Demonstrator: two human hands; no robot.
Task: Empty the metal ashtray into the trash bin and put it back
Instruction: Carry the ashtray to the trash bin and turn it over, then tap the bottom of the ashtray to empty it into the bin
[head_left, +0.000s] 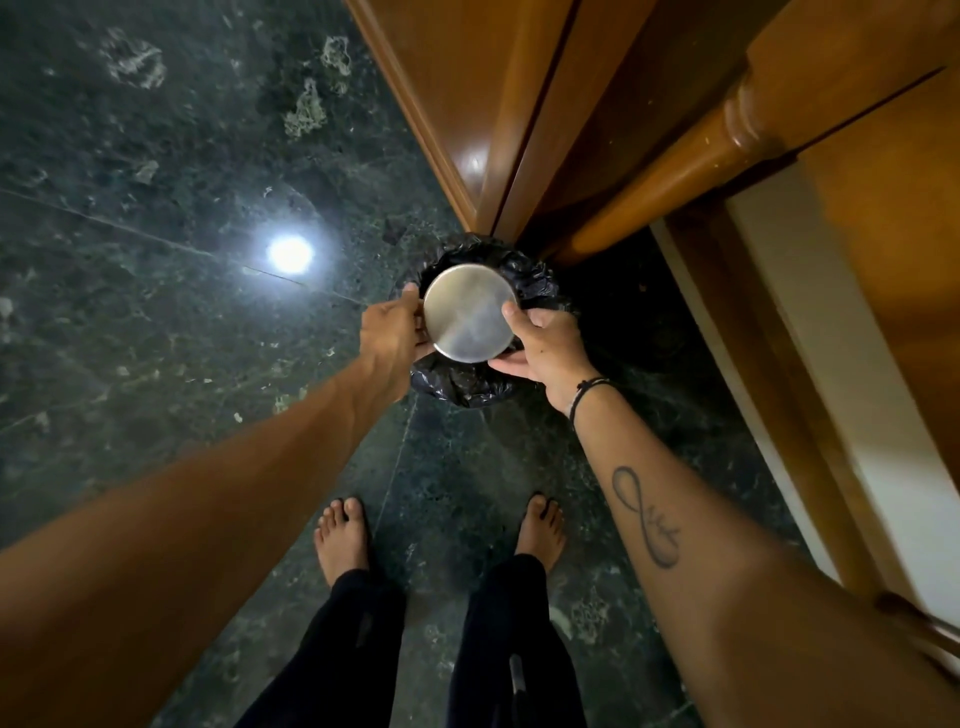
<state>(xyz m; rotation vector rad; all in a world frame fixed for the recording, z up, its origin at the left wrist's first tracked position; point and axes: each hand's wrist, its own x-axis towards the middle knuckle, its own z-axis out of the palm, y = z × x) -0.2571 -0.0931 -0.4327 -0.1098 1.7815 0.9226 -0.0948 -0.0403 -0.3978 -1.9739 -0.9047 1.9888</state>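
The round metal ashtray (469, 313) is turned upside down, its flat shiny base facing me, directly over the trash bin (457, 382), which is lined with a black plastic bag. My left hand (390, 331) grips the ashtray's left rim. My right hand (545, 345) holds its right and lower edge, thumb on the base. The ashtray covers most of the bin's opening, so what is inside cannot be seen.
The bin stands on a dark green marble floor (156, 208) against a wooden cabinet corner (498, 130) and a turned wooden post (675, 161). My bare feet (343, 535) stand just in front of it. A lamp reflection glares on the floor at left.
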